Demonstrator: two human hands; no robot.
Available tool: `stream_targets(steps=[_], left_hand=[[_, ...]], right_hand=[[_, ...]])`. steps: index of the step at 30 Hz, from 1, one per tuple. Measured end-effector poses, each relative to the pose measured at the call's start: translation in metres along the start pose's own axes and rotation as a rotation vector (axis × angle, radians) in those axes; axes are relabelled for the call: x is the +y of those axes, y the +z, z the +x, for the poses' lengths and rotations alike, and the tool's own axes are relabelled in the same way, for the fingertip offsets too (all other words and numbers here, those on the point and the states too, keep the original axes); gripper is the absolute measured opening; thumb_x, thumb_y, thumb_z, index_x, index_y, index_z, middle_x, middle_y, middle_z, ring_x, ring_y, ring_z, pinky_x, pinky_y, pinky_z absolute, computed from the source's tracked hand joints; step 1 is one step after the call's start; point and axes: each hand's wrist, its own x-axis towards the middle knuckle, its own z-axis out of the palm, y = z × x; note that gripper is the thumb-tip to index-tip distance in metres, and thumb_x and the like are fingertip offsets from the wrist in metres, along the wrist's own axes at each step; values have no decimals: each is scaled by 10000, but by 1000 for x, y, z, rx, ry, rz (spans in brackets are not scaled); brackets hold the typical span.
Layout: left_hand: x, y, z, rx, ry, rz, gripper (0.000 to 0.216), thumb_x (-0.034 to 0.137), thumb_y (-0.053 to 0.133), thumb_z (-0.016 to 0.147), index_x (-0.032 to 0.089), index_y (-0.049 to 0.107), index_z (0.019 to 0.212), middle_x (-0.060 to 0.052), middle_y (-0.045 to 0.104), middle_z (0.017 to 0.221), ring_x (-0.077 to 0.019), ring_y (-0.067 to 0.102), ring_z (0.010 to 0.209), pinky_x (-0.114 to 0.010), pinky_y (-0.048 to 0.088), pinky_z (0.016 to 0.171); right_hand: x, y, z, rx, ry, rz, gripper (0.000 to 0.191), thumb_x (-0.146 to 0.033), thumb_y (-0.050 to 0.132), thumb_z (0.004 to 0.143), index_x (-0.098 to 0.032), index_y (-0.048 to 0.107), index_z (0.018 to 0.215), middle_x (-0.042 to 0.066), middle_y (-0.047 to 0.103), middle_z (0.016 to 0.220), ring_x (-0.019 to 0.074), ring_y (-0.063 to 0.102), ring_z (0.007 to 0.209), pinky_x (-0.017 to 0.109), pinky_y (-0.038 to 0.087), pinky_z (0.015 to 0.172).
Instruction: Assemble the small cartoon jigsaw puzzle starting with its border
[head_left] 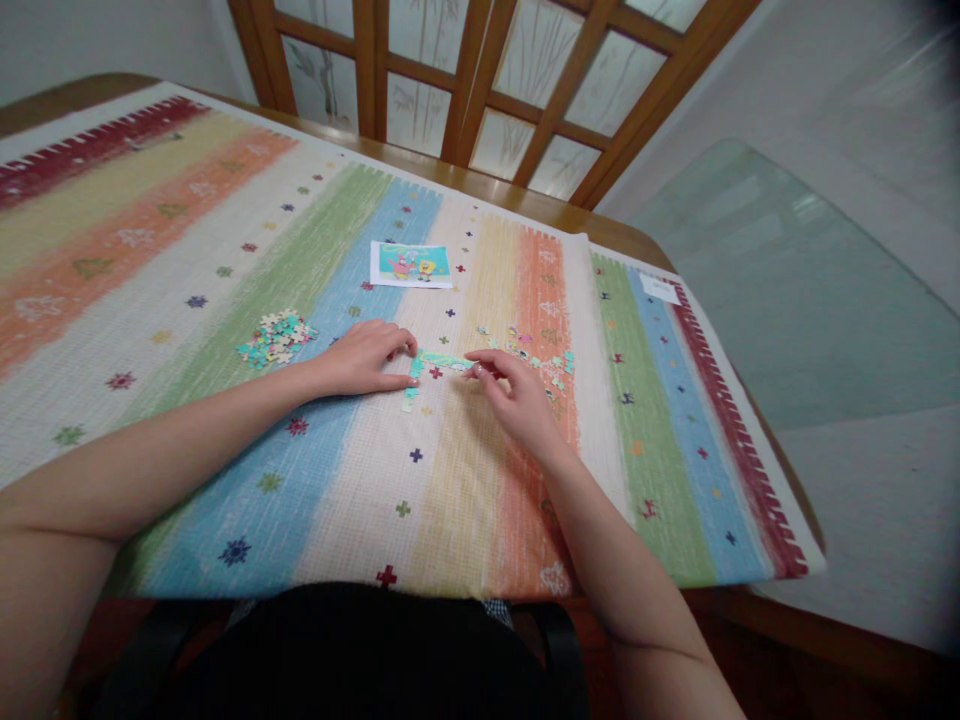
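Joined jigsaw pieces [415,370] form an L-shaped border on the striped tablecloth, with a top strip and a short left column in turquoise and green. At the corner, my left hand [366,358] presses the border with curled fingers, its index fingertip above and its thumb on the left column. My right hand [517,395] pinches at the strip's right end, thumb against index finger. A small jigsaw piece [472,369] seems to be between those fingertips, mostly hidden by them. Above lies a printed reference picture [411,266] of two cartoon figures.
A heap of loose jigsaw pieces [277,338] lies left of my left hand. More scattered pieces [559,372] lie beyond and right of my right hand. A white paper slip [660,289] rests near the far right edge of the tablecloth [360,480]. Wood-framed glass doors [450,80] stand behind.
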Motion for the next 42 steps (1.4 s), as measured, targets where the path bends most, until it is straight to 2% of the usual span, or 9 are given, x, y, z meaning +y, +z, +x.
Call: stream_targets(steps=[8, 12, 22, 29, 34, 36, 42], left_hand=[[-4, 1, -1, -13, 7, -24, 470, 636, 663, 876, 234, 634, 1120, -55, 645, 965, -266, 580, 946, -370, 388, 851], [-2, 0, -1, -25, -3, -23, 477, 634, 657, 874, 232, 632, 1129, -60, 644, 976, -270, 580, 955, -374, 389, 855], [0, -7, -1, -79, 24, 3, 627, 684, 722, 781, 209, 616, 1175, -79, 646, 1033, -287, 578, 985, -380, 393, 889], [0, -10, -2, -116, 41, 22, 643, 662, 717, 789, 193, 598, 1213, -101, 643, 1120, -291, 576, 1022, -376, 398, 905], [1, -11, -2, -127, 29, 39, 632, 657, 712, 790, 201, 598, 1211, -98, 649, 1100, -300, 582, 1032, -389, 399, 916], [1, -11, -2, -127, 34, 46, 634, 663, 707, 790, 200, 597, 1209, -98, 650, 1093, -304, 584, 1033, -392, 400, 919], [-3, -8, -2, -119, 38, 53, 636, 670, 703, 792, 203, 602, 1211, -95, 655, 1090, -307, 590, 1036, -391, 410, 922]], right_hand=[[27, -48, 10, 253, 108, 54, 206, -305, 593, 928, -231, 734, 1058, 40, 763, 908, 187, 737, 856, 364, 560, 789], [33, -64, 10, 350, 104, 58, 184, -301, 613, 913, -241, 734, 1038, 31, 756, 923, 179, 735, 855, 375, 570, 821], [43, -87, 9, 464, 85, 74, 177, -312, 646, 891, -244, 743, 1024, 24, 734, 833, 181, 724, 804, 380, 591, 797], [45, -93, 7, 483, 91, 54, 186, -382, 668, 901, -256, 740, 1018, 18, 731, 832, 184, 721, 806, 382, 598, 816], [50, -102, 4, 475, 125, 40, 203, -394, 655, 911, -264, 738, 1043, 25, 731, 847, 192, 717, 817, 406, 590, 847], [51, -107, 2, 432, 156, 48, 218, -389, 648, 905, -258, 733, 1057, 31, 737, 863, 196, 722, 837, 409, 583, 861], [48, -113, -6, 74, 339, -13, 305, -409, 673, 852, -204, 741, 1067, 75, 769, 898, 223, 730, 855, 406, 558, 851]])
